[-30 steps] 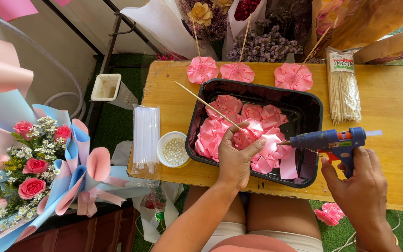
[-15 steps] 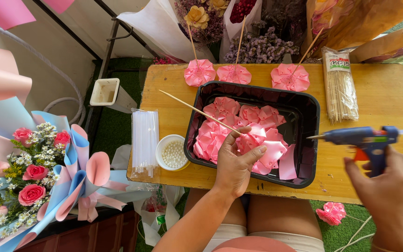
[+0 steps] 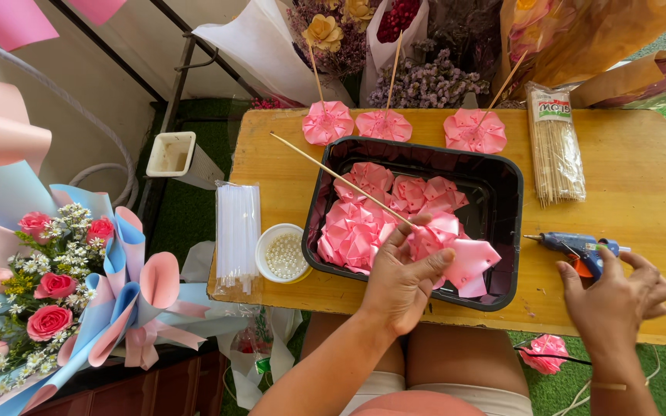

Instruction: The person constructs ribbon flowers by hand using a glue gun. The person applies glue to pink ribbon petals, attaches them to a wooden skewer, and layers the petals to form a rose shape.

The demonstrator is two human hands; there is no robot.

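The left hand (image 3: 402,281) grips a pink ribbon flower (image 3: 456,250) between thumb and fingers, holding it over the near right corner of a black tray (image 3: 514,192). A thin wooden stick (image 3: 333,176) runs from that flower up and away to the left of the hand, slanting across the tray's far left corner. Under and beyond the hand, more pink ribbon flowers (image 3: 371,208) fill the tray. Just left of the hand sits a small white bowl of pearl beads (image 3: 283,254), and further left a clear pack of white sticks (image 3: 237,231).

The right hand (image 3: 610,296) rests on the wooden bench (image 3: 641,177), its fingers loosely curled on the handle of a blue glue gun (image 3: 572,246) lying with its nozzle pointing towards the tray. Beyond this hand lies a packet of bamboo skewers (image 3: 555,150). Three finished pink flowers on sticks (image 3: 383,125) lie along the bench's far edge.
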